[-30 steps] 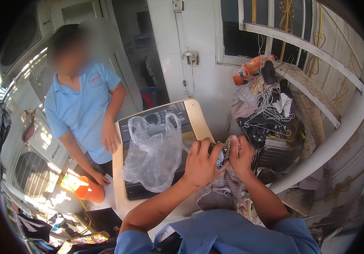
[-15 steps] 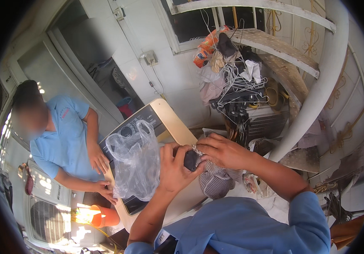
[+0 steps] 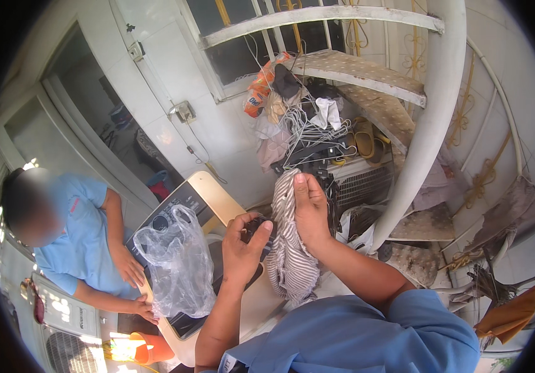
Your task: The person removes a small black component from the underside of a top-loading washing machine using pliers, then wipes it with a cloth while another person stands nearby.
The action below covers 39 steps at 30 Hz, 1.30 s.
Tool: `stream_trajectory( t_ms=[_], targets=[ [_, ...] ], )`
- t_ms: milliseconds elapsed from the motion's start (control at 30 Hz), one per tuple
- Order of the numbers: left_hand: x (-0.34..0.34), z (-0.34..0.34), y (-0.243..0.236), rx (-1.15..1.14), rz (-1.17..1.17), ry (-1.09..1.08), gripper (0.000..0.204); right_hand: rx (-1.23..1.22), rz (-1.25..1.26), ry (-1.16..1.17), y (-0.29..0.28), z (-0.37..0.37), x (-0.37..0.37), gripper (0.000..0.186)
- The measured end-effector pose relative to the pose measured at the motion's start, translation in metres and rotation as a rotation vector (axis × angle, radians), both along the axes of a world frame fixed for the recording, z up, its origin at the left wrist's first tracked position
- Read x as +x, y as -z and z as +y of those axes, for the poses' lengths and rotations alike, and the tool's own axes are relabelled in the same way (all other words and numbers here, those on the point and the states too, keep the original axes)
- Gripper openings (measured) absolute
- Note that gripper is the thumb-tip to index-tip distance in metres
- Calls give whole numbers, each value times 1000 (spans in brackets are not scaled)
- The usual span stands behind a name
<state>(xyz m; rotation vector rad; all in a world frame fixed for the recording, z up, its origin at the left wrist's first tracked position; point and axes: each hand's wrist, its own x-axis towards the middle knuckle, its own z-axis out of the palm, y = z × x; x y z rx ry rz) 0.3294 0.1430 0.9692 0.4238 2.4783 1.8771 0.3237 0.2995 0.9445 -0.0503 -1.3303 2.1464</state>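
My right hand (image 3: 311, 208) is closed, pinching the upper end of a grey-and-white striped cloth (image 3: 289, 248). The cloth hangs long and gathered beside the washing machine (image 3: 217, 194). In my left hand (image 3: 237, 252), thumb and fingers are closed around a small dark item (image 3: 253, 229), bundled-looking, whose kind I cannot make out. A crumpled clear plastic bag (image 3: 180, 267) rests on the machine's top, left of my left hand. A co-worker (image 3: 87, 230) in a light blue shirt has both hands at the machine's left edge.
Wire hangers (image 3: 311, 127) and clothes are heaped at the back beside an orange packet (image 3: 261, 90). A spiral stair's white post (image 3: 426, 133) rises at right. An orange bucket (image 3: 154, 348) and an outdoor air-conditioner unit (image 3: 71, 348) stand at lower left.
My right hand has lifted the striped cloth up and away from my left hand, stretching it out lengthwise. The dark item stays in my left hand. The whole view has shifted.
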Motion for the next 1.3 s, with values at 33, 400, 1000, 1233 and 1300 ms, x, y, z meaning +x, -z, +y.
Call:
stream_trajectory(
  t_ms=[33,400,1000,1233,1300],
  targets=[
    [-1,-2,-2,73,-93,16,44,-49,-43,-18,-3,8,-2,32],
    [-26,-23,43,1202,-866,416,64,51,36,50,-113,157,44,45],
    [33,18,124,895,-784,290,54,412,-770,-580,-2,248,-17,65],
    [54,25,157,912,-706,234,51,74,-582,-619,-55,317,-102,46],
    [65,22,152,938,-677,162,50,99,-558,-614,-28,308,-81,46]
  ],
)
